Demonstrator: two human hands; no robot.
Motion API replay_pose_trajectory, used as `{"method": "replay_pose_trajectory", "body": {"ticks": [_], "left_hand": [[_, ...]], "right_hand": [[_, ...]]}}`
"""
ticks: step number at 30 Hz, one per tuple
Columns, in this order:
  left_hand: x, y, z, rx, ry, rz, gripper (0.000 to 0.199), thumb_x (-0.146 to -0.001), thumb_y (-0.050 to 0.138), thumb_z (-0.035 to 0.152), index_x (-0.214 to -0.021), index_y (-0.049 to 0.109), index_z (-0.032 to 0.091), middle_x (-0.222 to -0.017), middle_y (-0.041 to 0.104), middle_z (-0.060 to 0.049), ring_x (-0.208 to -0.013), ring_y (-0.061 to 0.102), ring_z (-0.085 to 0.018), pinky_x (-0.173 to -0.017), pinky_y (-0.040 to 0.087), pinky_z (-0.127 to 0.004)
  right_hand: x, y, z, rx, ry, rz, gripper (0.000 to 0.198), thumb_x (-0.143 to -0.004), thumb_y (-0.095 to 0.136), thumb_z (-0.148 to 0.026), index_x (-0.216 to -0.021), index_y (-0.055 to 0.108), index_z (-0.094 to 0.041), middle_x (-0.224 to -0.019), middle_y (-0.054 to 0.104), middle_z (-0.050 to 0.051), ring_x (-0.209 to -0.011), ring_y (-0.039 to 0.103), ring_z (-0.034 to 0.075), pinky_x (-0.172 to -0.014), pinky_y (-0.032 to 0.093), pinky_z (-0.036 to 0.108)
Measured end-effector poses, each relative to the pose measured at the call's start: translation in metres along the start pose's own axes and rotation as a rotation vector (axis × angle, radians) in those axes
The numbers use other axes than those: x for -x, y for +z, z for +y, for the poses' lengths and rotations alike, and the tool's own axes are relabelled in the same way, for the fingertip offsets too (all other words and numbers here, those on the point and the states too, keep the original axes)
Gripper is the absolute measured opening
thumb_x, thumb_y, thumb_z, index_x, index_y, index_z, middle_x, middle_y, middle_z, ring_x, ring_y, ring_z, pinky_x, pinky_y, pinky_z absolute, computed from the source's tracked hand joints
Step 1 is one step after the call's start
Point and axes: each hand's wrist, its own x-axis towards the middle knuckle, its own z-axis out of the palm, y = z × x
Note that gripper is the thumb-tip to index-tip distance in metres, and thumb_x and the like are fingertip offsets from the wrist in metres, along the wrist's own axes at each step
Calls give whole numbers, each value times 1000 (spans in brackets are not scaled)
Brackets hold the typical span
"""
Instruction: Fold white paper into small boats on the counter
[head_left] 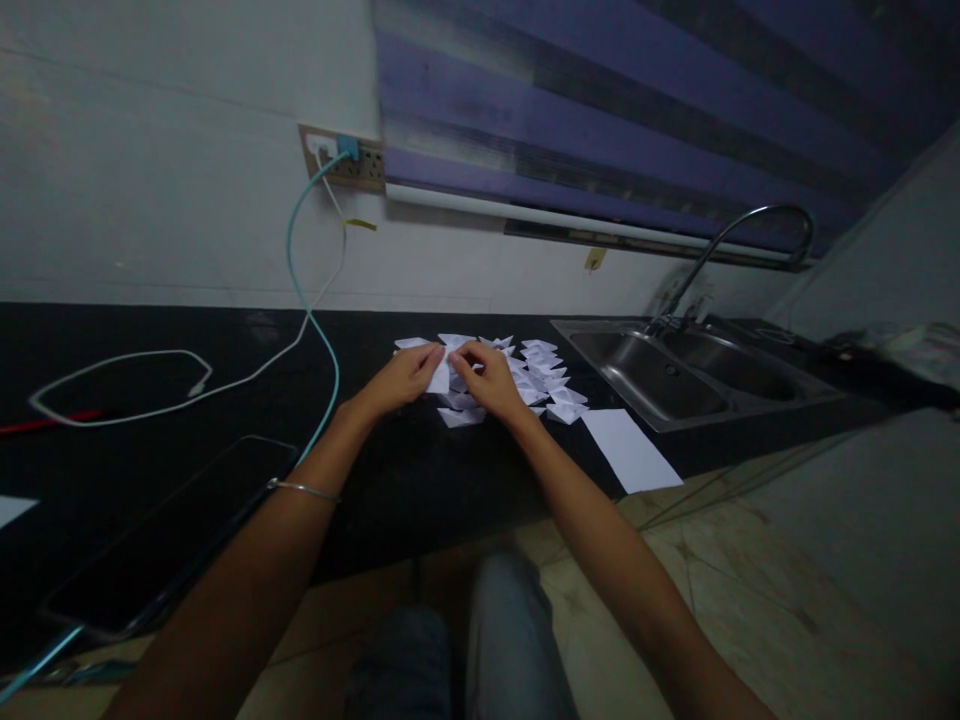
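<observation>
Between both hands I hold a small folded piece of white paper [439, 377], raised a little above the counter. My left hand [406, 378] pinches its left side, thumb on top. From the right, my right hand [486, 374] grips the upper edge of the same paper between thumb and fingers. Behind and around the hands lie several folded white paper pieces [541, 371] with pointed ends, grouped in rough rows. Some of them are partly hidden by my hands. To the right of these lies a flat white sheet of paper [631, 450].
A black counter [420, 500] runs along the wall. At right is a steel double sink [652, 375] with a curved faucet [720, 235]. On the left lie a phone [172, 535], a white cable [127, 420] and a teal cable [334, 365] from the wall outlet [367, 168].
</observation>
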Motion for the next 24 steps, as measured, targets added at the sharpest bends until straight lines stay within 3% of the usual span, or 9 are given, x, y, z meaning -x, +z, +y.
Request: {"method": "replay_pose_trajectory", "body": {"ticks": [5, 14, 18, 21, 24], "left_hand": [[1, -1, 8, 47, 26, -50, 35, -99, 36, 44, -82, 54, 19, -78, 59, -2, -75, 56, -18, -71, 45, -29], [-6, 5, -5, 226, -64, -99, 46, -96, 36, 55, -84, 61, 19, -79, 64, -7, -73, 59, -20, -66, 48, -31], [-5, -3, -2, 397, -142, -128, 52, -93, 36, 59, -75, 64, 19, -76, 67, -9, -73, 62, -20, -64, 50, -31], [-1, -10, 2, 392, -144, -81, 34, -86, 55, 52, -81, 67, 20, -79, 69, -9, -78, 64, -21, -64, 50, -30], [1, -12, 3, 411, -151, -86, 30, -85, 57, 47, -79, 68, 20, -73, 67, -7, -73, 64, -21, -59, 50, -30]], "right_hand": [[0, 1, 1, -26, 34, -52, 39, -93, 52, -54, -73, 56, -21, -71, 54, 0, -68, 46, 14, -62, 36, 27], [1, -5, -3, -168, 97, -219, 51, -91, 47, -65, -65, 48, -22, -61, 43, -1, -60, 40, 14, -55, 30, 26], [-1, -6, 0, -187, 104, -157, 50, -89, 49, -66, -66, 50, -22, -63, 46, 0, -62, 42, 14, -55, 32, 26], [-2, -4, 1, -167, 78, -54, 47, -92, 47, -62, -68, 53, -22, -65, 48, 0, -65, 45, 15, -57, 33, 27], [-3, -1, 1, -98, 46, -33, 43, -93, 48, -55, -70, 58, -21, -67, 52, 1, -67, 47, 16, -60, 34, 28]]}}
